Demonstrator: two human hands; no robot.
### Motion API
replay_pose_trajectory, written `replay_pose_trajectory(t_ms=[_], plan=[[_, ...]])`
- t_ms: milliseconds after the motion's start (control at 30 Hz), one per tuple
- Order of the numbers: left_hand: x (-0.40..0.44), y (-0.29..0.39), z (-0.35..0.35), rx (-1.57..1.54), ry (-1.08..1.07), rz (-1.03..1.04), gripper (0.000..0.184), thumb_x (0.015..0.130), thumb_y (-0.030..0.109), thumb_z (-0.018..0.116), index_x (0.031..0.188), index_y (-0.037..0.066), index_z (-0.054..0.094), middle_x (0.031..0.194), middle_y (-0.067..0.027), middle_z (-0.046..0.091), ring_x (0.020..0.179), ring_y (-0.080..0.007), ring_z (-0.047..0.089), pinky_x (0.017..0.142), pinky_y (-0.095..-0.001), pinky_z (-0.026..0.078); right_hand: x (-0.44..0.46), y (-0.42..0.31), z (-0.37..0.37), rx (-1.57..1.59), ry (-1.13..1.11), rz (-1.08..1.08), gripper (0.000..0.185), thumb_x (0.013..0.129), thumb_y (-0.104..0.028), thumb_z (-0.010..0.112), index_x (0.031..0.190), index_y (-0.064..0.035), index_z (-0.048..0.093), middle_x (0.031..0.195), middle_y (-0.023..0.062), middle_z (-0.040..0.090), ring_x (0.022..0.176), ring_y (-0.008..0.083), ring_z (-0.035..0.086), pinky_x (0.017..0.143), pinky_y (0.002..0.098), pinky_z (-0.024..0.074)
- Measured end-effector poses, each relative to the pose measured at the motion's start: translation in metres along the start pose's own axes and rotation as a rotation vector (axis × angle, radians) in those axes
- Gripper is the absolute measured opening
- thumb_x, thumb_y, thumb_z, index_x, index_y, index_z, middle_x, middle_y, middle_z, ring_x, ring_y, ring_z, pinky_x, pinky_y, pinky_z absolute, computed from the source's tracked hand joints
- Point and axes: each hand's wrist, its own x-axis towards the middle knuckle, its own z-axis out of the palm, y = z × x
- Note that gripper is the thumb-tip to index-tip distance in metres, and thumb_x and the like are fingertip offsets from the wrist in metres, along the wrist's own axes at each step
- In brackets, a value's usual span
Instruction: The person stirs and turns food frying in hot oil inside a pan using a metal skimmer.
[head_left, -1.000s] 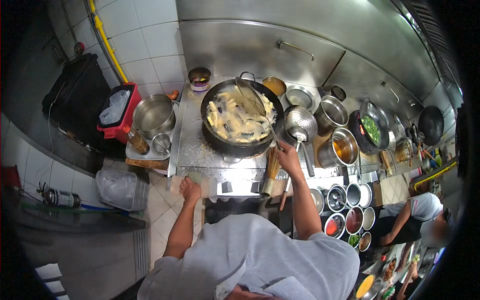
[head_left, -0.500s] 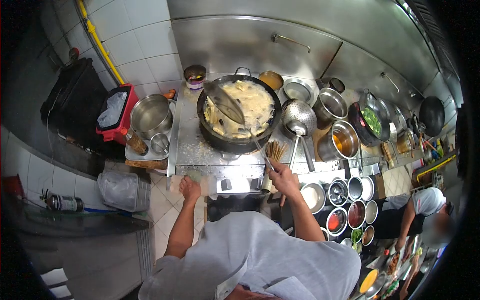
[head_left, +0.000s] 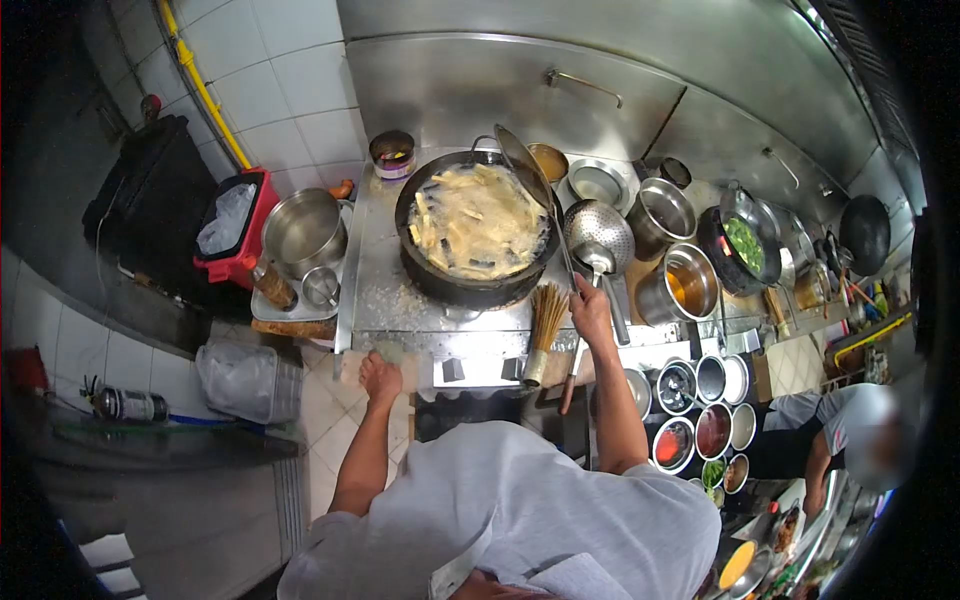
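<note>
A large black wok [head_left: 420,272] stands on the stove, full of bubbling, foamy oil with pale and dark-edged strips [head_left: 475,215] frying in it. My right hand [head_left: 592,312] is closed around the long handle of a mesh skimmer [head_left: 522,165], whose dark round head is raised and tilted over the wok's far right rim. My left hand [head_left: 380,380] rests at the stove's front left corner, fingers curled at a pale crumpled cloth [head_left: 388,350]. A bamboo brush [head_left: 546,325] lies between the wok and my right hand.
A perforated ladle [head_left: 600,235] and steel pots [head_left: 661,215] stand right of the wok. Seasoning bowls [head_left: 673,443] line the lower right. A steel pot [head_left: 303,232] and a red bin [head_left: 232,262] stand left. A co-worker [head_left: 820,425] is at far right.
My right hand has moved right, carrying the skimmer from over the middle of the wok to its far right rim. My left hand has stayed put. The co-worker leans lower.
</note>
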Motion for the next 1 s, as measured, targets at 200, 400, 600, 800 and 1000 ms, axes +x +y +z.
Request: replay_pose_trajectory(t_ms=[200, 400, 600, 800, 1000], plan=[[0.003, 0.002, -0.002, 0.026, -0.09, -0.008, 0.048, 0.081, 0.023, 0.058, 0.121, 0.001, 0.043, 0.124, -0.021, 0.048, 0.119, -0.0404, 0.044, 0.096, -0.055, 0.036, -0.013, -0.008, -0.021, 0.073, -0.074, 0.209, 0.046, 0.085, -0.009, 0.053, 0.13, -0.0001, 0.056, 0.068, 0.006, 0.059, 0.058, 0.0115, 0.053, 0.054, 0.0294, 0.0437], [-0.001, 0.004, -0.005, 0.062, -0.054, -0.031, 0.046, 0.082, 0.024, 0.058, 0.119, 0.0, 0.045, 0.122, -0.0214, 0.048, 0.118, -0.0406, 0.044, 0.097, -0.0534, 0.037, 0.004, 0.016, -0.028, -0.15, 0.033, 0.075, 0.045, 0.085, -0.014, 0.054, 0.128, -0.0008, 0.057, 0.077, 0.0179, 0.066, 0.069, 0.0224, 0.064, 0.066, 0.0355, 0.0494], [0.003, 0.001, -0.005, 0.045, -0.101, -0.027, 0.049, 0.082, 0.025, 0.058, 0.122, 0.0, 0.042, 0.122, -0.0214, 0.048, 0.118, -0.0404, 0.044, 0.097, -0.0533, 0.036, 0.033, 0.032, -0.038, -0.068, -0.04, 0.081, 0.042, 0.084, -0.013, 0.054, 0.124, -0.0044, 0.062, 0.072, 0.014, 0.065, 0.056, 0.0206, 0.062, 0.053, 0.0347, 0.0519], [0.0, -0.002, 0.0, 0.021, -0.027, -0.003, 0.053, 0.082, 0.025, 0.059, 0.124, -0.001, 0.041, 0.124, -0.0229, 0.047, 0.119, -0.0406, 0.043, 0.099, -0.0544, 0.034, 0.047, 0.033, -0.038, 0.005, -0.088, 0.146, 0.036, 0.088, -0.016, 0.053, 0.122, -0.0077, 0.063, 0.063, 0.0018, 0.055, 0.046, 0.0095, 0.049, 0.039, 0.0281, 0.0408], [0.001, -0.002, -0.004, -0.025, -0.064, -0.052, 0.055, 0.081, 0.024, 0.061, 0.125, -0.001, 0.041, 0.126, -0.0233, 0.046, 0.122, -0.0412, 0.042, 0.101, -0.0549, 0.032, 0.075, 0.038, -0.036, 0.289, -0.354, 0.362, 0.032, 0.089, -0.007, 0.051, 0.119, -0.0074, 0.062, 0.063, 0.0, 0.053, 0.044, 0.0085, 0.044, 0.038, 0.0244, 0.0354]])
